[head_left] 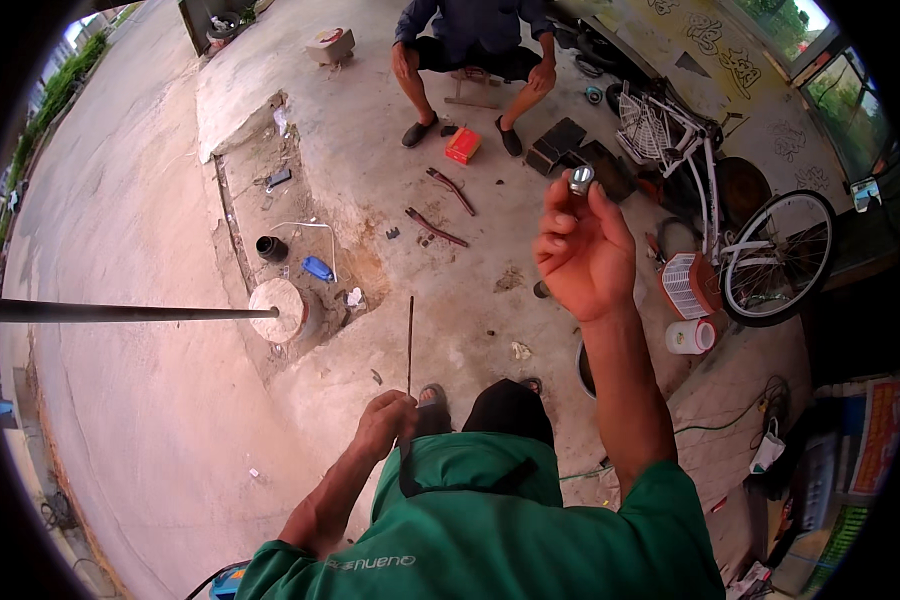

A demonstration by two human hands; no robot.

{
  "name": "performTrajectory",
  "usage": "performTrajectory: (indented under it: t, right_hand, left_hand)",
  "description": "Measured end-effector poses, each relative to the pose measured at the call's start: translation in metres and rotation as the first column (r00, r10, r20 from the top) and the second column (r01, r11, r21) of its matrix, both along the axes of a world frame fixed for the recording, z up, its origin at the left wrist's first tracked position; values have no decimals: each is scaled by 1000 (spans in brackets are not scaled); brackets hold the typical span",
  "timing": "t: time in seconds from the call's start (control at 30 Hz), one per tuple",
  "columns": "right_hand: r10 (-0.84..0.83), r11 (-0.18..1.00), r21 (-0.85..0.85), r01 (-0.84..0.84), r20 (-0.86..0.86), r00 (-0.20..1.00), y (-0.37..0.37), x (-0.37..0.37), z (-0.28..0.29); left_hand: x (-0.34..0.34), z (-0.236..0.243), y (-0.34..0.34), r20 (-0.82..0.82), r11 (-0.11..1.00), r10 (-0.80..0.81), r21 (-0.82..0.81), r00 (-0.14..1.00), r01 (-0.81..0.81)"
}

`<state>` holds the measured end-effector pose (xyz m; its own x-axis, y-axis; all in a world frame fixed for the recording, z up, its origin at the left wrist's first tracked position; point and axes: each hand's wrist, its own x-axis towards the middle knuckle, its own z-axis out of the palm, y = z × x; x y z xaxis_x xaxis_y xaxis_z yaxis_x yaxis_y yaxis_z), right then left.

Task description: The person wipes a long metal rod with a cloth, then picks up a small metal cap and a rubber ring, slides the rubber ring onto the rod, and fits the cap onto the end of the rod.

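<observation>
My right hand (pixel 588 255) is raised, pinching a small shiny silver metal piece (pixel 581 178) between thumb and fingers. The piece is short and round, with a ring-like end; its exact kind cannot be told. Lower and to the left, my left hand (pixel 385 422) is closed around a thin dark metal rod (pixel 410 345). That rod points away from me, and the fingers hide its near end. A dark strap (pixel 407 470) hangs beside the left hand.
A dark pole (pixel 130 312) stands in a round concrete base (pixel 282 311) at left. Two reddish-brown bars (pixel 437 228), a red box (pixel 462 145) and a blue object (pixel 318 268) lie on the ground. Ahead sits another person (pixel 475 40). A white bicycle (pixel 710 190) is at right, near a white tub (pixel 688 337).
</observation>
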<state>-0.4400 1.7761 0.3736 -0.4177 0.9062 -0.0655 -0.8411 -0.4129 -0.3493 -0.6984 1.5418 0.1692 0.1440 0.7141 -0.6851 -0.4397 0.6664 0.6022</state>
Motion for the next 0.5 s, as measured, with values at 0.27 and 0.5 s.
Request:
performTrajectory:
  t: [0.27,0.5]
  right_hand:
    - [-165,476,503,-721,857,489,-108,-58,15]
    - [313,949,-261,-176,723,615,-198,26,-164]
  left_hand:
    - [-2,-3,2,-138,992,-120,30,983,125]
    - [-24,-6,-13,-131,996,-87,-16,988,86]
